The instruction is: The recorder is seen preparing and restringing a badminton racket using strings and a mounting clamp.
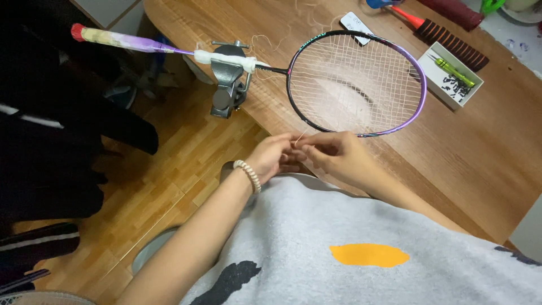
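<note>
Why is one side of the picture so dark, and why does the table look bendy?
Head view: the left side falls into deep shadow around the dark clothing, while the wooden table is evenly lit. The wide lens curves the table's edge. A pale sheen shows through the badminton racket strings. Both hands, left hand and right hand, look sharp, pinching a thin string.

A home hobby workbench: a vise [228, 85] clamped to a wooden table [485, 147], a tool tray [451, 76], parquet floor [164, 181].

Glossy purple racket frame [415, 68], grey metal clamp [228, 85], smooth wood-grain table [485, 147], soft cloth shirt [350, 237].
</note>
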